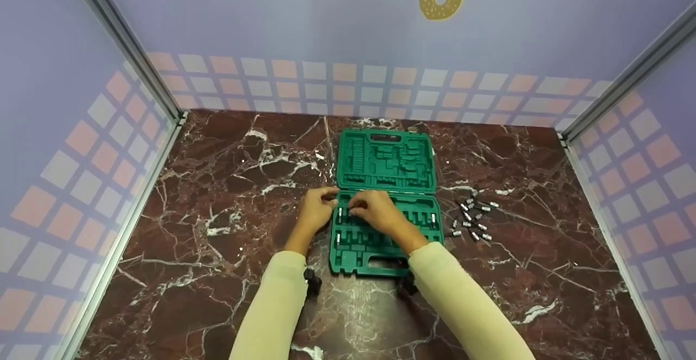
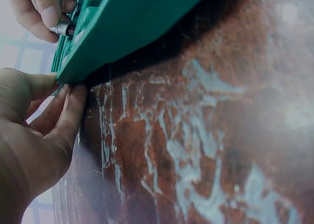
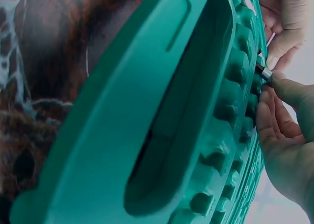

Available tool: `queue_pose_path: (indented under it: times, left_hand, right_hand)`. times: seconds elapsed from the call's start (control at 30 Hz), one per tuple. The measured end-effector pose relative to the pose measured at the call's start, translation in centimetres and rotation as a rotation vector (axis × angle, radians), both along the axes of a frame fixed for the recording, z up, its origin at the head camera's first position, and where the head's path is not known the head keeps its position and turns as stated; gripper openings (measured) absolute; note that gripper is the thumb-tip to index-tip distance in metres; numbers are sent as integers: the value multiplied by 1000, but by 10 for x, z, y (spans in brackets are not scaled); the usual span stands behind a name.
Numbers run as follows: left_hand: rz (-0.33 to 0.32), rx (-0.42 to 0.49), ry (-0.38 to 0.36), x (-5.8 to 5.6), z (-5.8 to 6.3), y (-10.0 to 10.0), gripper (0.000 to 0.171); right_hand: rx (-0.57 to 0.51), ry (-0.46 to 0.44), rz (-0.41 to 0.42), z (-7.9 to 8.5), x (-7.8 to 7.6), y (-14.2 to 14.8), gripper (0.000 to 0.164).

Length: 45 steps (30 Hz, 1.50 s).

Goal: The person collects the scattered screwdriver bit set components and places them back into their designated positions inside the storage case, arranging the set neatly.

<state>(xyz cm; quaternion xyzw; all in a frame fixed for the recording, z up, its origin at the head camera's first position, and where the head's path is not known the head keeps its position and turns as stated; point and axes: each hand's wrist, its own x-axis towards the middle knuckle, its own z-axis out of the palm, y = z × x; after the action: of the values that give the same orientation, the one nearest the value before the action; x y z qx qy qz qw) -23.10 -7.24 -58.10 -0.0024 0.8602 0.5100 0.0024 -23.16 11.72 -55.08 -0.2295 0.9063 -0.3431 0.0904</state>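
A green moulded tool case (image 1: 386, 237) lies unfolded on the table. My left hand (image 1: 316, 208) pinches its left edge near the hinge, with the thumb (image 2: 41, 84) on top and fingers against the side. Over the upper left slots, my right hand (image 1: 375, 210) has thumb and fingertips brought together at a small bit socket (image 3: 266, 73), silver at one end and dark at the other. The right fingers partly cover this piece. Other bit sockets sit in slots: one at the lower left (image 1: 338, 239) and one at the right (image 1: 433, 218).
Several loose bit sockets (image 1: 474, 218) lie scattered to the right of the case. The open lid (image 1: 386, 183) lies behind, its moulded recesses facing up. Panel walls (image 1: 370, 39) enclose the dark red marbled table (image 1: 228, 295) on the left, right and back.
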Motion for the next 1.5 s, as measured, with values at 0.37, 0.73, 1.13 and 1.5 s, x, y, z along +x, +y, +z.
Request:
queue_pose_path:
  times: [0.37, 0.73, 1.13, 1.5]
  left_hand:
    - [3, -8, -4, 0, 0, 0, 27]
    - [8, 4, -14, -1, 2, 1, 28]
    - [14, -9, -39, 0, 2, 1, 28]
    - [19, 2, -42, 1, 3, 0, 29]
  right_hand:
    - [33, -5, -29, -3, -2, -10, 12]
    - [50, -46, -134, -1, -4, -14, 16]
    - [47, -64, -141, -2, -6, -18, 16]
    - [48, -29, -148, -5, -6, -20, 12]
